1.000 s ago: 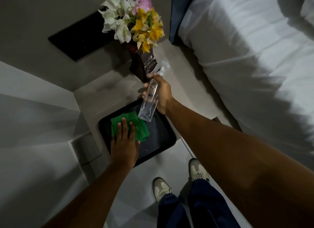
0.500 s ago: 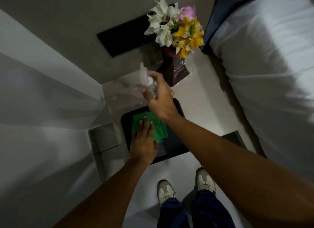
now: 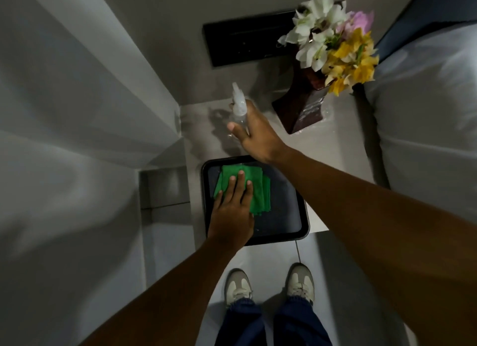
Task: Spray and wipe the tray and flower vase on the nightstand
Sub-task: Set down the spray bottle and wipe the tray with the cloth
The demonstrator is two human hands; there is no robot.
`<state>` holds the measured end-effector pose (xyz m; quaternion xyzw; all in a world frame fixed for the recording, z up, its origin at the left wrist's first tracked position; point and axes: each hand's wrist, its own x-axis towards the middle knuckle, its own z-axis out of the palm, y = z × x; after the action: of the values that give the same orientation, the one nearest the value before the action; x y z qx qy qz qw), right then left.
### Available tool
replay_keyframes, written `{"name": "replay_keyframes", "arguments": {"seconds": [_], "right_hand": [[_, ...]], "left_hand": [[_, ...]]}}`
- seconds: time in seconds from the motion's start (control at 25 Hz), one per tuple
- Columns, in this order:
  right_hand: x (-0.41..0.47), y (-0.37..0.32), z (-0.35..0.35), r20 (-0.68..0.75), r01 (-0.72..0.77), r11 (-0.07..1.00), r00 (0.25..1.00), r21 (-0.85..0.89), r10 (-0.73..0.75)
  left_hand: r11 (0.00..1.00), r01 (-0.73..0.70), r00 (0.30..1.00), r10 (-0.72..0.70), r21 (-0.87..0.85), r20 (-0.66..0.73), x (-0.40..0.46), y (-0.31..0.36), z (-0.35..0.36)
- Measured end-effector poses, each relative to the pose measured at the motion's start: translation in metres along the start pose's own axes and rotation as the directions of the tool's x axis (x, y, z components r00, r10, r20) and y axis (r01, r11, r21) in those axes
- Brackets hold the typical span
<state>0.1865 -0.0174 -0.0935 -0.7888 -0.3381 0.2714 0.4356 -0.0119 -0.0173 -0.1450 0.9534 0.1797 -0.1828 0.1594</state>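
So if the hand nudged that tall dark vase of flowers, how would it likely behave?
The tall dark glossy vase probably tips easily: it looks narrow, with a wide bouquet of flowers on top. Its shiny surface, possibly wet, may be slippery.

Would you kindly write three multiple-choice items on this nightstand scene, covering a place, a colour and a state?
1. Where does the cloth lie?
A. in the tray
B. on the bed
C. on the floor

2. What colour is the cloth?
A. white
B. green
C. red

3. How is the spray bottle?
A. lying in the tray
B. standing alone
C. held in the right hand

Answers: 1 A, the left hand presses it onto the tray's floor. 2 B, it is bright green. 3 C, fingers wrap it beside the vase.
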Motion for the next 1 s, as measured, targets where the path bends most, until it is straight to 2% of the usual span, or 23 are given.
{"name": "replay_keyframes", "arguments": {"seconds": [0.12, 0.2, 0.28, 0.36, 0.44, 0.48, 0.6, 0.68, 0.8, 0.88, 1.0], "right_hand": [[-0.006, 0.005, -0.002, 0.031, -0.031, 0.999, 0.999, -0.030, 0.032], [-0.025, 0.009, 0.003, -0.078, -0.049, 0.994, 0.996, -0.093, 0.042], [-0.060, 0.020, 0.017, -0.170, 0.001, 0.978, 0.985, -0.210, -0.037], [-0.104, 0.037, 0.036, -0.066, 0.071, 0.933, 0.993, -0.352, -0.101], [-0.133, 0.052, 0.052, 0.138, 0.105, 0.877, 0.989, -0.469, -0.044], [-0.139, 0.058, 0.058, 0.192, 0.111, 0.844, 0.981, -0.525, -0.009], [-0.137, 0.060, 0.069, 0.198, 0.098, 0.766, 0.980, -0.635, 0.038], [-0.132, 0.056, 0.073, 0.195, 0.091, 0.720, 0.979, -0.688, 0.063], [-0.126, 0.048, 0.075, 0.198, 0.073, 0.689, 0.975, -0.721, 0.105], [-0.119, 0.040, 0.072, 0.181, 0.044, 0.709, 0.976, -0.704, 0.119], [-0.119, 0.035, 0.061, 0.008, -0.071, 0.840, 0.996, -0.537, 0.089]], "left_hand": [[0.999, -0.009, 1.000, 0.010, -0.051, 0.015, -0.001, 0.000, -0.004], [0.990, -0.014, 1.000, 0.017, -0.141, 0.021, -0.001, -0.002, -0.008], [0.961, 0.011, 1.000, -0.011, -0.277, 0.002, 0.000, -0.005, -0.016], [0.896, 0.022, 0.994, -0.067, -0.444, -0.087, 0.002, -0.010, -0.025], [0.839, 0.009, 0.976, -0.124, -0.544, -0.176, 0.006, -0.018, -0.032], [0.832, 0.007, 0.965, -0.151, -0.554, -0.214, 0.008, -0.022, -0.033], [0.858, 0.032, 0.922, -0.223, -0.513, -0.316, 0.019, -0.026, -0.032], [0.853, 0.134, 0.900, -0.317, -0.505, -0.298, 0.028, -0.020, -0.034], [0.740, 0.313, 0.857, -0.490, -0.595, -0.160, 0.043, -0.006, -0.042], [0.679, 0.373, 0.824, -0.556, -0.632, -0.111, 0.048, -0.003, -0.049], [0.655, 0.348, 0.835, -0.542, -0.671, -0.096, 0.047, 0.008, -0.064]]}}
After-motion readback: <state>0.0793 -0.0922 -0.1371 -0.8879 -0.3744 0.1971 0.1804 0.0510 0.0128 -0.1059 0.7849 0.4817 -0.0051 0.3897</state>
